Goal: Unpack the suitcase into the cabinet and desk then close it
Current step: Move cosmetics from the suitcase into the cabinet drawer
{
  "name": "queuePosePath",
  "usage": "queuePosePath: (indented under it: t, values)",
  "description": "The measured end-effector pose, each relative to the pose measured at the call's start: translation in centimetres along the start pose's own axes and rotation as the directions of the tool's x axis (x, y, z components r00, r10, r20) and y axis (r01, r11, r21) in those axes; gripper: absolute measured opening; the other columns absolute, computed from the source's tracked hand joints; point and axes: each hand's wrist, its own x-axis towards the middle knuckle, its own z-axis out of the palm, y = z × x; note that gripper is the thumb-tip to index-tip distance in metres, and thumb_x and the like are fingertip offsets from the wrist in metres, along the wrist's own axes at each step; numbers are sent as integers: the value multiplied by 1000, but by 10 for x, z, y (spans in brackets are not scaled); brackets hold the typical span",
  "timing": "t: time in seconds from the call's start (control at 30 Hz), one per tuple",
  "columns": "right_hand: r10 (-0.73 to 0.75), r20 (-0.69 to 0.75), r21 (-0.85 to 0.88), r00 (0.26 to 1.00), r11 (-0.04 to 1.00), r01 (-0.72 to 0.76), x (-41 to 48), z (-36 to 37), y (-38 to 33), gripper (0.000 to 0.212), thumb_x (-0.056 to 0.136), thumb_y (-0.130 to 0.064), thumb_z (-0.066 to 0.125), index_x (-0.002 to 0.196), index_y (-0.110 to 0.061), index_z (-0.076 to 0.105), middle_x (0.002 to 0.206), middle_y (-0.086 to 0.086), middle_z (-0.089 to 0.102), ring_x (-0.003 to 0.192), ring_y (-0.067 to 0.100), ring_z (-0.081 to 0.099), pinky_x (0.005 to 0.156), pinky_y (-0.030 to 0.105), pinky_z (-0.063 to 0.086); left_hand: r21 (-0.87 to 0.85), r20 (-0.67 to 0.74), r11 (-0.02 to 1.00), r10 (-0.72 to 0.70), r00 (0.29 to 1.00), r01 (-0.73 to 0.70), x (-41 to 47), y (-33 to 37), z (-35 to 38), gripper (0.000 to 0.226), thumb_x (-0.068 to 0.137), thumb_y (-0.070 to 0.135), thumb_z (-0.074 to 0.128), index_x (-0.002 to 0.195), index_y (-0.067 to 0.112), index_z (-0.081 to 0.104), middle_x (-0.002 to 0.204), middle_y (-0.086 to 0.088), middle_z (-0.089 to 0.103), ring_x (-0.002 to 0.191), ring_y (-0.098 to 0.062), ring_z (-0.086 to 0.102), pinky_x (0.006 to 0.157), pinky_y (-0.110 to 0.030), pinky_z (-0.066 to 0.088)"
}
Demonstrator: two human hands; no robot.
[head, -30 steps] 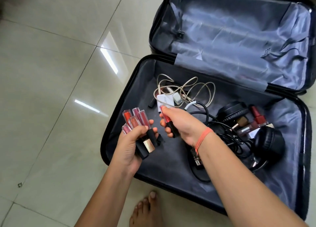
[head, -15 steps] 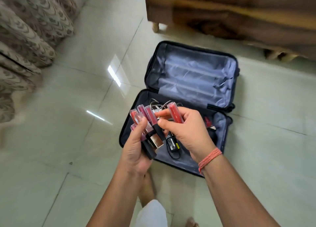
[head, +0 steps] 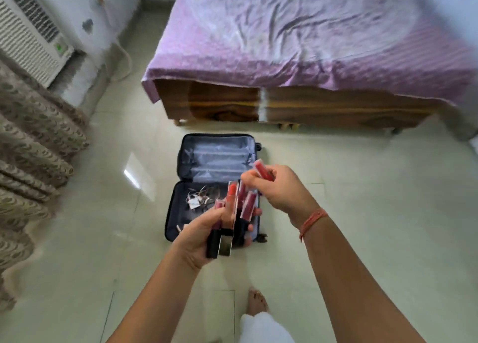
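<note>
An open dark suitcase [head: 181,161] lies on the tiled floor below me, its grey-lined lid flat toward the bed. White cables [head: 198,199] show in its lower half; my hands hide the rest. My left hand [head: 199,235] grips a bunch of red and pink lip gloss tubes [head: 234,205] with dark and gold caps, held upright over the suitcase. My right hand [head: 282,187] is just right of and above it, pinching one red lip gloss tube [head: 262,170] by its end.
A wooden bed [head: 336,107] with a purple sheet stands beyond the suitcase. Patterned curtains [head: 31,146] hang along the left, with a white air cooler [head: 28,35] behind them. My bare foot [head: 256,302] is on the floor close to me.
I have risen from close over the suitcase to standing, so it looks small and the bed appears. The right hand lifted one tube out and brought it up beside the left hand's bunch.
</note>
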Motion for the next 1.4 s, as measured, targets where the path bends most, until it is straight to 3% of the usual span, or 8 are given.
queuePosePath:
  t: [0.13, 0.27, 0.53, 0.67, 0.8, 0.97, 1.13, 1.4]
  values:
    - [99, -25, -8, 995, 995, -99, -81, -22, -15, 6, 82, -10, 72, 87, -7, 70, 60, -4, 60, 45, -4, 54, 44, 8, 38, 304, 132, 940, -199, 971, 152, -30, 1, 48, 52, 55, 10, 65, 106, 9, 63, 100, -16, 71, 77, -24, 67, 60, -36, 56]
    - [151, -192, 60, 970, 988, -141, -154, -21, -11, 12, 83, -9, 70, 94, -3, 70, 63, -3, 59, 41, -6, 51, 40, 6, 34, 369, 229, 883, -390, 892, 291, -55, -19, 73, 54, 56, 9, 64, 110, 5, 65, 110, -20, 68, 83, -25, 69, 61, -39, 58]
    - [272, -590, 276, 760, 953, -126, -268, -34, 15, 11, 94, -24, 58, 94, -14, 63, 70, -7, 56, 49, -4, 49, 42, 6, 35, 467, 401, 781, -605, 687, 415, -65, -83, 128, 62, 53, 15, 85, 112, 6, 71, 120, -21, 64, 89, -25, 69, 64, -37, 58]
    - [309, -744, 353, 592, 934, -44, -324, -61, 32, 17, 96, -29, 53, 97, -14, 61, 81, -1, 59, 65, 7, 52, 53, 15, 40, 568, 422, 704, -694, 583, 426, -58, -124, 183, 56, 58, 9, 78, 113, 6, 70, 119, -21, 64, 87, -26, 68, 64, -36, 58]
    - [361, -889, 402, 282, 910, 104, -401, -98, 72, 18, 96, -28, 53, 98, -13, 62, 81, -3, 58, 66, 9, 51, 60, 22, 41, 693, 390, 608, -768, 509, 386, -59, -198, 255, 48, 61, 10, 67, 109, 7, 70, 117, -21, 66, 86, -25, 68, 61, -33, 57]
    - [417, -909, 386, -2, 844, 371, -496, -159, 121, 12, 98, -23, 51, 92, -18, 61, 68, -2, 47, 50, 7, 37, 48, 19, 34, 749, 388, 546, -820, 421, 375, -48, -301, 333, 61, 60, 8, 66, 121, 8, 62, 115, -19, 66, 82, -24, 66, 60, -33, 56]
    - [603, -784, 355, -151, 634, 688, -618, -238, 174, 15, 99, -20, 48, 91, -12, 57, 71, 4, 59, 42, 8, 30, 38, 18, 27, 742, 356, 516, -844, 400, 429, -52, -410, 421, 61, 64, -2, 56, 124, 9, 56, 105, -16, 69, 71, -22, 65, 55, -32, 55]
    - [738, -665, 422, -116, 500, 756, -722, -330, 240, 8, 94, -18, 57, 94, -10, 58, 62, 1, 63, 40, 7, 27, 33, 17, 22, 649, 348, 636, -736, 581, 417, -42, -514, 534, 36, 72, 4, 63, 106, 12, 61, 93, -13, 70, 63, -20, 64, 54, -30, 55]
